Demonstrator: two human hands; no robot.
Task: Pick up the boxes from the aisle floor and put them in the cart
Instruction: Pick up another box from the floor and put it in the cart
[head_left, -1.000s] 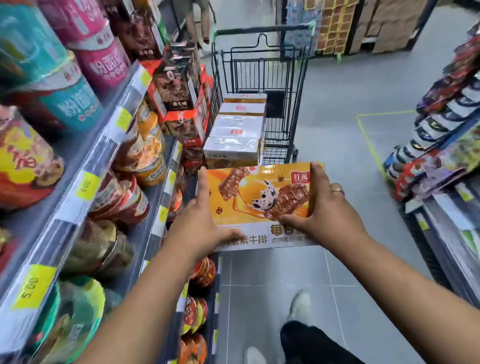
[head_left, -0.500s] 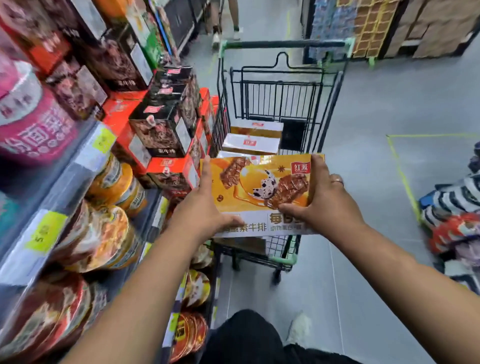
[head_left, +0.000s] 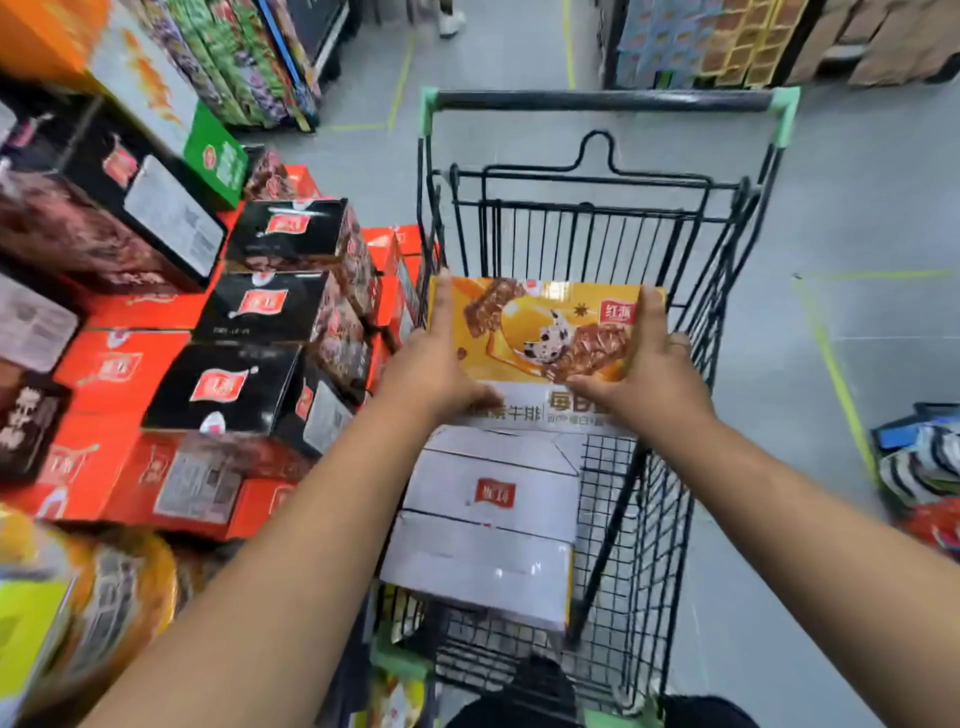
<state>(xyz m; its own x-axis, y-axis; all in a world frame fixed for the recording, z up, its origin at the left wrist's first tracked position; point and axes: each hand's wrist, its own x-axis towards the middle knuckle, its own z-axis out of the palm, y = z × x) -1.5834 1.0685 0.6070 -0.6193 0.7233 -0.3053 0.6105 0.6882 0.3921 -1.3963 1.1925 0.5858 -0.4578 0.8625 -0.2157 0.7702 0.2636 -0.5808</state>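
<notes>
As two hands (head_left: 434, 364) (head_left: 655, 374) grip one box (head_left: 540, 332), cart (head_left: 602, 100) holds maybe three.

This is a shop, a supermarket aisle: a wire shopping cart (head_left: 597, 100) with green handle caps stands on a grey floor (head_left: 857, 208) marked with yellow tape lines. Beside it, orange and black printed cartons (head_left: 260, 306) are piled high in a display. More packaged goods (head_left: 234, 57) fill racks further down, and bright packets (head_left: 924, 462) lie across the aisle.

Box (head_left: 540, 332) seemingly above boxes (head_left: 488, 499) in cart (head_left: 602, 98)
</notes>
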